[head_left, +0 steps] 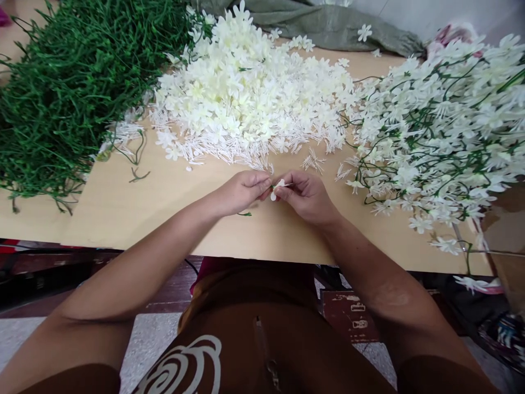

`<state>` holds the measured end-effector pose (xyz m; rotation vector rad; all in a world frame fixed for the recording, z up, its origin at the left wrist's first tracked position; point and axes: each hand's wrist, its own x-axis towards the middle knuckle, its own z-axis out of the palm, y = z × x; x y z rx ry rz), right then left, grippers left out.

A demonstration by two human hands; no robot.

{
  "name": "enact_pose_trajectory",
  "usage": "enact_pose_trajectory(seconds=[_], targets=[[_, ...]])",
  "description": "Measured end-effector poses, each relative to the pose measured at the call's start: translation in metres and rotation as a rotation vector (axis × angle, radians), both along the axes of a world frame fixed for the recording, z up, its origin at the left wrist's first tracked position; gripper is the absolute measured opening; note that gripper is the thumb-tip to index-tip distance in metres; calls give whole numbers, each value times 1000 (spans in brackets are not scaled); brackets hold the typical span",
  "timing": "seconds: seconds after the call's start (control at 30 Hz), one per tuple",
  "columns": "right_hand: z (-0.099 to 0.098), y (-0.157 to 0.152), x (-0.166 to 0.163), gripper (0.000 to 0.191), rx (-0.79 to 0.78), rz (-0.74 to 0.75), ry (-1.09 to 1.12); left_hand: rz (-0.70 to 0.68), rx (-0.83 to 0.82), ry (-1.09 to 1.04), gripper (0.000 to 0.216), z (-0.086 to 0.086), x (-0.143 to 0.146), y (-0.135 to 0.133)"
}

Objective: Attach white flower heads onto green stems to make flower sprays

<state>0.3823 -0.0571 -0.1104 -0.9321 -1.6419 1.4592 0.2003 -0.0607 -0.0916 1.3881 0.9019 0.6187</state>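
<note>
My left hand (241,190) and my right hand (305,194) meet just above the wooden tabletop (172,208), fingertips pinched together. Between them is a small white artificial flower (279,184) on a thin green stem piece; the right hand pinches the flower, the left pinches the green stem end. A short green bit (245,214) lies on the table under my left wrist. Directly behind the hands is a big heap of loose white flower heads (254,93).
A mound of bare green plastic stems (69,82) fills the left back. Finished green stems carrying white flowers (443,126) pile up on the right. A grey-green cloth (328,24) lies at the back. The table's front edge runs just below my wrists.
</note>
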Motion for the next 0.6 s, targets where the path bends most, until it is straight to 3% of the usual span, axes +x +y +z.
enact_pose_trajectory(seconds=[0.2, 0.4, 0.6], targets=[[4, 1, 3, 32, -52, 73, -15, -35, 10, -22, 48, -2, 0, 0], [7, 0, 3, 41, -61, 77, -100, 24, 88, 163, 39, -2, 3, -4], [8, 0, 5, 38, -74, 72, -110, 15, 136, 266, 35, 0, 7, -5]])
